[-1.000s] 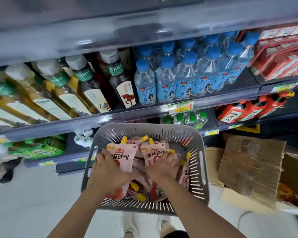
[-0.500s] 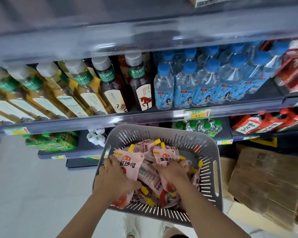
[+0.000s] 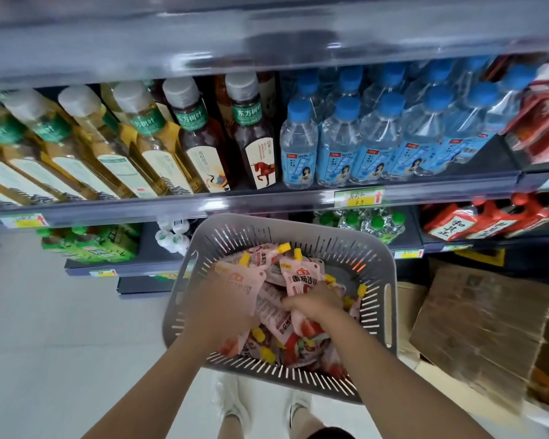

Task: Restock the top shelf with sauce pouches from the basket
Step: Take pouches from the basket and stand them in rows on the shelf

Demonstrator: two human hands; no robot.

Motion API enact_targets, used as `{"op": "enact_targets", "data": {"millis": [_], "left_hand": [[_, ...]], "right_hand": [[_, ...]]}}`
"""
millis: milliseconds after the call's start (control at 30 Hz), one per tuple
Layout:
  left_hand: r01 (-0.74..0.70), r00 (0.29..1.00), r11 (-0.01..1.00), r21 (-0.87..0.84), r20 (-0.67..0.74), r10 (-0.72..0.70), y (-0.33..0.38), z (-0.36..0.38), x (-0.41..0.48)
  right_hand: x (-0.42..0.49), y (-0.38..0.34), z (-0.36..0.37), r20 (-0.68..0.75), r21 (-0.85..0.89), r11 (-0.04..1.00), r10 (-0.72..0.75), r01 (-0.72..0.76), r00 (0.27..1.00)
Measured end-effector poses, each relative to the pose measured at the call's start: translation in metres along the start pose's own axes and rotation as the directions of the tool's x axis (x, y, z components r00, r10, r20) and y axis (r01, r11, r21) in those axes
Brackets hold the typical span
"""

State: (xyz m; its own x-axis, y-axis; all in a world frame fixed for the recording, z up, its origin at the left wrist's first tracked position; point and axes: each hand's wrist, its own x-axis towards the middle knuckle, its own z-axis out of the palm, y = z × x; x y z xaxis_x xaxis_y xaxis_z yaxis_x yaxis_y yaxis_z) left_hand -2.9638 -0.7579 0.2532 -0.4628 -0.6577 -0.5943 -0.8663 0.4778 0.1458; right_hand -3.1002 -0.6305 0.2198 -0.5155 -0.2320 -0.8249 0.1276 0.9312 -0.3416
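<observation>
The left hand (image 3: 217, 315) and right hand (image 3: 314, 304) are still gripping tomato sauce pouches (image 3: 300, 280), lifting them slightly off the pile (image 3: 279, 331) in the grey basket (image 3: 343, 245), lower centre.

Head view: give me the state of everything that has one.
Basket: holds loose pouches.
Left hand: grips left pouch.
Right hand: grips right pouch.
Water bottles: capped, upright.
Tea bottles: capped, upright.
</observation>
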Motion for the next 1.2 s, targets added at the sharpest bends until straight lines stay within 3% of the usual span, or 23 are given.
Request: {"op": "enact_targets", "data": {"millis": [133, 267, 533, 767, 933, 1067, 1200], "left_hand": [[0.067, 0.987, 0.987, -0.145, 0.157, -0.043, -0.014, 0.007, 0.005], [0.138, 0.952, 0.902, -0.409, 0.305, -0.007, -0.040, 0.016, 0.013], [0.153, 0.980, 0.782, -0.604, 0.194, -0.042, -0.045, 0.020, 0.017], [-0.113, 0.993, 0.819, -0.562, -0.034, 0.113, -0.044, -0.015, 0.005], [-0.369, 0.929, 0.764, -0.530, -0.202, 0.309, -0.056, -0.064, -0.008], [-0.546, 0.835, 0.686, -0.481, -0.382, 0.397, -0.083, -0.123, -0.031], [-0.631, 0.751, 0.628, -0.456, -0.563, 0.346, -0.129, -0.175, -0.067]], "right_hand": [[-0.004, 0.002, 0.005, 0.008, 0.139, 0.989, 0.051, -0.052, 0.999], [-0.003, 0.006, 0.006, -0.017, 0.153, 0.988, 0.025, -0.022, 1.000], [-0.026, 0.004, 0.006, -0.113, 0.183, 0.983, 0.003, 0.018, 0.994], [-0.068, -0.013, 0.003, -0.303, 0.167, 0.983, -0.019, 0.073, 0.953], [-0.124, -0.055, 0.011, -0.447, 0.156, 0.969, -0.105, 0.193, 0.889], [-0.180, -0.100, 0.021, -0.557, 0.144, 0.911, -0.248, 0.387, 0.792], [-0.232, -0.148, 0.041, -0.655, 0.062, 0.830, -0.385, 0.554, 0.650]]}}
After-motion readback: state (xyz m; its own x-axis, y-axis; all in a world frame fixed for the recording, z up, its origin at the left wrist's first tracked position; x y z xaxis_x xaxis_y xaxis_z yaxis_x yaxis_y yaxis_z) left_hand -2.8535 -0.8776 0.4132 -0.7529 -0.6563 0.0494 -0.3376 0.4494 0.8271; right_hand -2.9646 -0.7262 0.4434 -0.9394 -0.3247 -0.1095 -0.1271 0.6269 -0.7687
